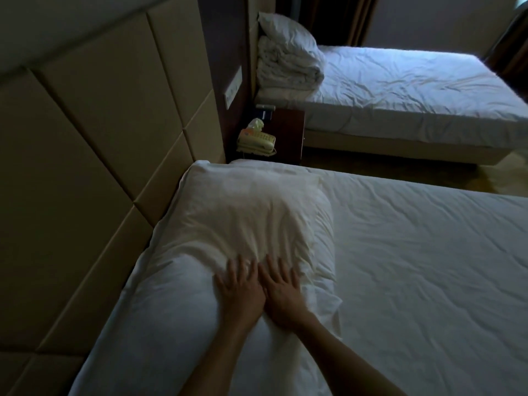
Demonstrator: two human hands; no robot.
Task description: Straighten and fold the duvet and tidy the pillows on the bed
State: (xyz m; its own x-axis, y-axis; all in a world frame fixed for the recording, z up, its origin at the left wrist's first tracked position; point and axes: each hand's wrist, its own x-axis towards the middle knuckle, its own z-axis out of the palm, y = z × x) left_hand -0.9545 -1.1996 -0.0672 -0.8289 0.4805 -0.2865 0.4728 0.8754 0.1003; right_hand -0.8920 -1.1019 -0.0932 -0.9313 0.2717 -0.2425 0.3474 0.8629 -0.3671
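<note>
Both hands are down flat on the pillow [251, 224], side by side. The left hand [240, 290] has its fingers spread wide, palm pressing the near end of the case; the right hand [283, 287] lies just beside it, thumbs almost touching, fingers fanned out too, gripping nothing. The pillow lies at the head of the near bed [414, 267], along the padded headboard [85, 138], its white cover creased around the palms. Across the gap, on the far bed [414, 90], a folded duvet [288, 67] is stacked with another pillow [285, 31] on top. A telephone [257, 141] rests on the nightstand [288, 130] between the beds.
</note>
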